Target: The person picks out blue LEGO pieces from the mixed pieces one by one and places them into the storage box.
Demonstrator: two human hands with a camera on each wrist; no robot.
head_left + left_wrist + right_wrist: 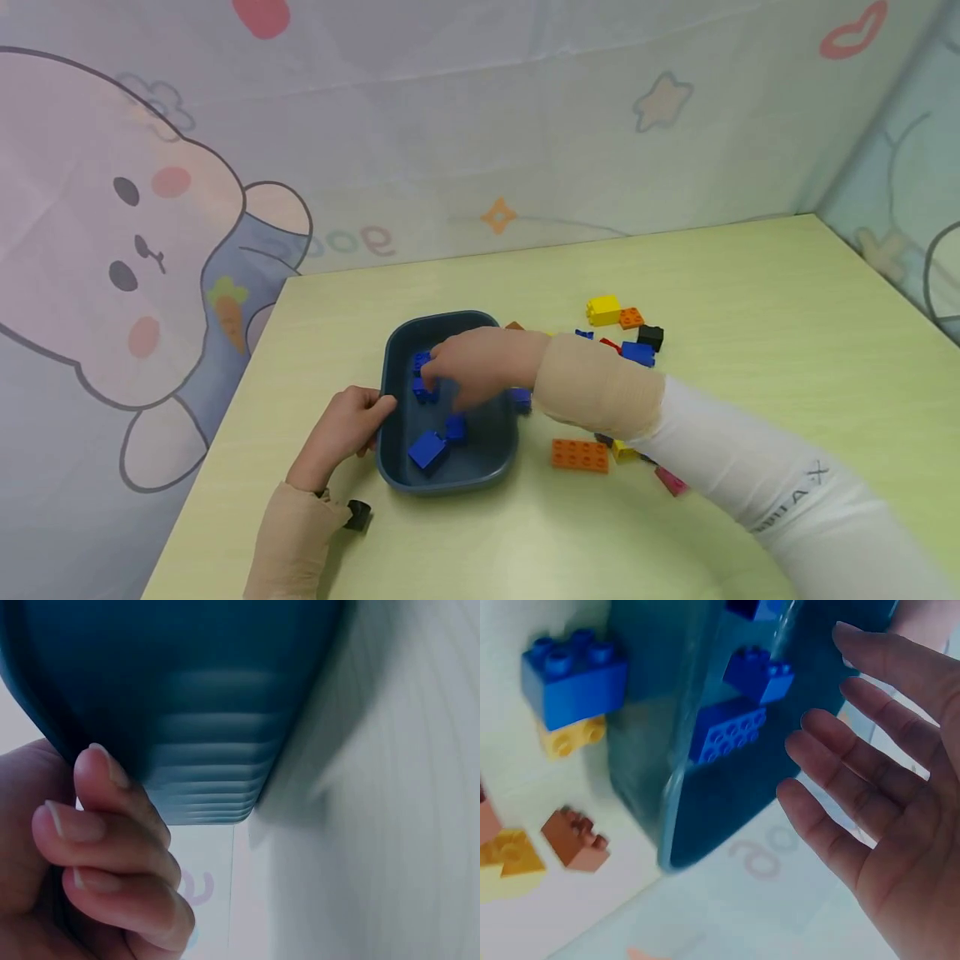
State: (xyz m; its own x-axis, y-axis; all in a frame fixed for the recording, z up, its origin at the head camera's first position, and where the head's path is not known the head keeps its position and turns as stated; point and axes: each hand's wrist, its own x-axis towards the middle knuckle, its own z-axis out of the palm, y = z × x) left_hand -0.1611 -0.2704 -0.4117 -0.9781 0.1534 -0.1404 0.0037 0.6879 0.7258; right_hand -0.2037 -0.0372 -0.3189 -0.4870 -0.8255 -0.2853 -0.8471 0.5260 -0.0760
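A dark blue-grey plastic bin stands on the table with several blue toy bricks inside. My left hand grips the bin's left rim. In the left wrist view its thumb is at the rim and its curled fingers lie on the outer wall. Over the bin is my right hand, above the bricks at the far left. The right wrist view shows its fingers spread and loosely bent, with nothing held. There, an eight-stud blue brick and a smaller blue brick lie in the bin.
Right of the bin lie an orange brick, a yellow brick, a black brick and several others, partly behind the right forearm. Another black brick is beside the left wrist. A printed cloth hangs behind the table.
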